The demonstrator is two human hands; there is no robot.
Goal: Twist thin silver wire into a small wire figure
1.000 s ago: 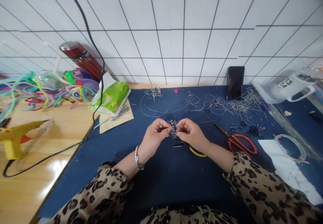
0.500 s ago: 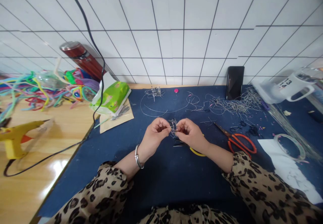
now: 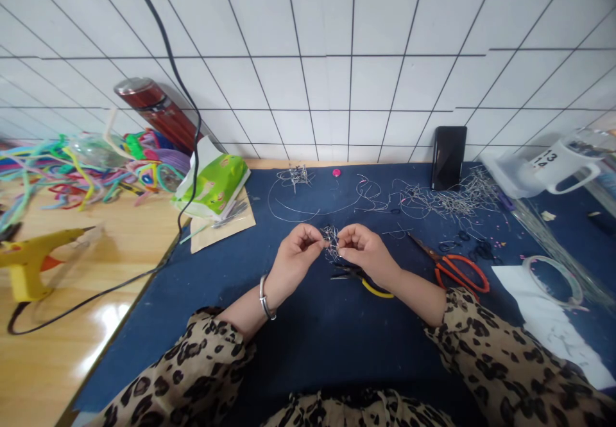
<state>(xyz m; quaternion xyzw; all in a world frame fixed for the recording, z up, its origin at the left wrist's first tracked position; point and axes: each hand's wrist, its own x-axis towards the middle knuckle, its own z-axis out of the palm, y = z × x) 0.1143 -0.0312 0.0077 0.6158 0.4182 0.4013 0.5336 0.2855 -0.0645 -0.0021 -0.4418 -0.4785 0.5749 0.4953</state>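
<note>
A small bent-wire piece, silvery and tangled in shape, is held up between my two hands over the dark blue cloth. My left hand, with a silver bangle at the wrist, pinches its left side between thumb and fingers. On the opposite side, the thumb and fingertips of my right hand grip the wire piece too. Yellow-handled pliers lie just below my right hand, which partly covers them. Farther back on the cloth sits a similar wire piece.
Orange-handled scissors lie right of my hand, below a heap of loose wire. A black phone leans on the tiled wall near a white mug. Leftward are a green tissue pack, a yellow glue gun and its black cord.
My right hand's fingertips have shifted slightly right and spread a little along the wire piece. More of the pliers shows beneath that hand. The left hand has barely moved.
</note>
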